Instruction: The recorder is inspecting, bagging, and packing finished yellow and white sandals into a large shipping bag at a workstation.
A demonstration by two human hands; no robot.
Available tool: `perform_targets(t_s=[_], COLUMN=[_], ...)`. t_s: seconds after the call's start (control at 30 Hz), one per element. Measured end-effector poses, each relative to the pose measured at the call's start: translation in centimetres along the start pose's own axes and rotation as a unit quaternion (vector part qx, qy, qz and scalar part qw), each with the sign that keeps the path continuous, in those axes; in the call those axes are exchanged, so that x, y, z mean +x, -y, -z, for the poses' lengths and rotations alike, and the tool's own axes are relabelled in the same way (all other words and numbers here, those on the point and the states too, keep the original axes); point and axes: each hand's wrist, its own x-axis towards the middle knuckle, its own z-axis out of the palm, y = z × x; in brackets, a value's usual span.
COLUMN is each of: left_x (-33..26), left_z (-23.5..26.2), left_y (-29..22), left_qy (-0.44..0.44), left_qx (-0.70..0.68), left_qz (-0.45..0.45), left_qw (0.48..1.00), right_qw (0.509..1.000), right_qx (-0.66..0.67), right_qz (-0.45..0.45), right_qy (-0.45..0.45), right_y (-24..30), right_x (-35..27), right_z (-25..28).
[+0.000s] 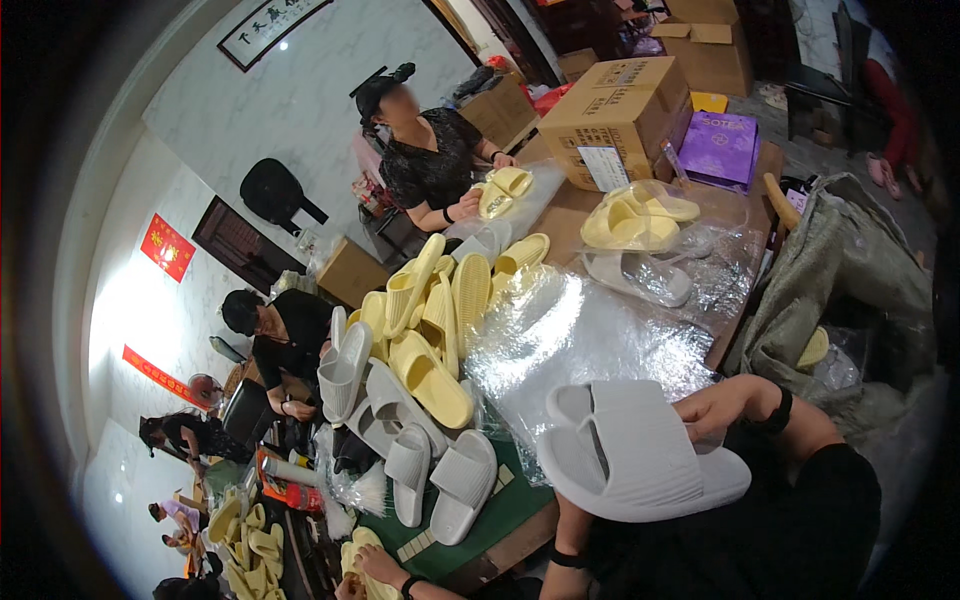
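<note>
Grey slippers [640, 450], a pair pressed together, are held up in the air just over the near edge of the tabletop [562, 232], hiding part of that edge and the near corner of the clear plastic bags [560, 340] spread there. To the left of the bags, yellow slippers [430, 375] lie heaped on one another, with loose grey ones [465, 490] beside them, two of these on a green mat [510, 505] by the near edge. Toward the far right corner stand a cardboard box [620, 110] and a purple box [718, 150]; in front of them lie bagged yellow slippers [640, 218] and a bagged grey slipper [635, 278]. A woven sack [830, 270] bulges against the right edge. Across the tabletop a co-worker [425, 160] holds yellow slippers in clear plastic, and another person's hand [380, 565] rests on yellow ones at the lower left.

The right hand [718, 408] comes in from the right, forearm angled inward, wrist in a black band, fingers closed on the strap's edge. The left hand [574, 524] rises from below, mostly hidden behind the soles, so its grip cannot be told.
</note>
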Motion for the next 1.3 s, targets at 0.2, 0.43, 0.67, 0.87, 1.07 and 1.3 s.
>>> perform_targets(t_s=[0.2,0.43,0.67,0.87,1.07,1.3], left_x=[1.9,3.3,3.2,4.5,3.4,4.4], left_z=[0.4,0.0,2.3,3.0,1.7,1.9], left_y=[0.7,1.6,-0.8,-3.2,0.5,-1.9], left_qy=[0.003,0.008,-0.077,-0.096,-0.030,-0.007], left_qx=[-0.061,-0.110,-0.012,-0.073,-0.367,-0.073], left_qz=[0.123,0.237,0.115,0.091,0.295,0.133], left_qw=[0.991,0.965,0.990,0.989,0.881,0.988], right_qw=[0.978,0.992,0.934,0.882,0.875,0.830], right_qx=[0.090,0.051,-0.254,-0.383,-0.410,-0.485], right_qz=[-0.184,-0.119,-0.184,-0.188,-0.223,-0.240], right_qy=[0.037,-0.006,-0.174,-0.199,-0.130,-0.131], right_y=[-4.7,-3.0,1.2,-0.1,0.4,0.1], right_x=[-0.3,-0.4,-1.1,-0.9,-0.8,0.5], right_z=[-2.5,-4.2,-3.1,-3.2,-3.2,-3.6])
